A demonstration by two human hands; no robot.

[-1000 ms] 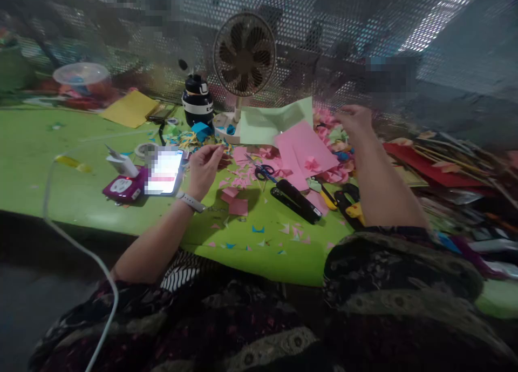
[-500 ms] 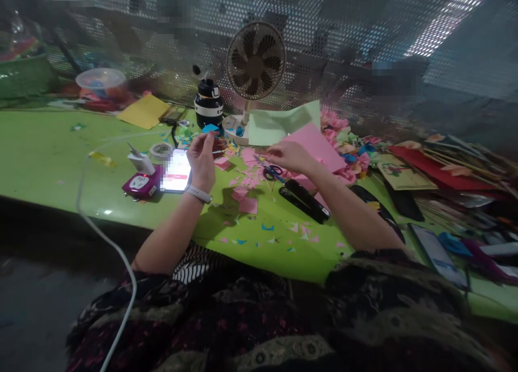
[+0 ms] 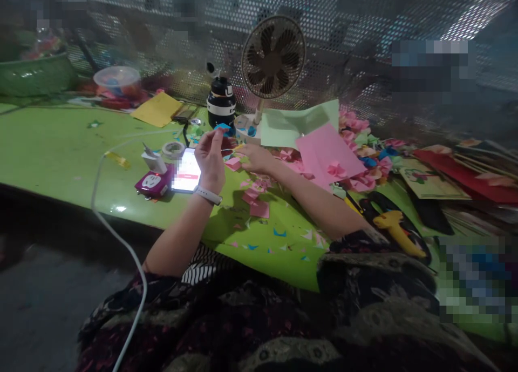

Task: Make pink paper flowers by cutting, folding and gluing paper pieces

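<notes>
My left hand [image 3: 210, 159], with a pale watch strap, is raised beside the lit phone [image 3: 186, 169]. Its thumb and fingers are pinched at a small blue paper piece [image 3: 222, 128]. Just to the right, my right hand [image 3: 257, 159] is low over the paper scraps, fingers bent together near a thin pale strip; what they hold, if anything, is too small to name. Small pink paper squares [image 3: 259, 208] and cut bits lie below the hands. A pink sheet [image 3: 324, 153] and a pale green sheet [image 3: 283, 126] lie behind my right forearm.
A fan [image 3: 273, 59] and a black bottle [image 3: 221, 102] stand at the back. Left are a tape roll [image 3: 173, 149], a purple socket block [image 3: 151, 184] and a white cable [image 3: 117, 242]. Right are pink paper flowers [image 3: 354, 122] and a yellow glue gun [image 3: 399, 231].
My right hand has moved left, closer to my left hand. The scissors and stapler are now hidden behind my right forearm. The whole view has shifted slightly.
</notes>
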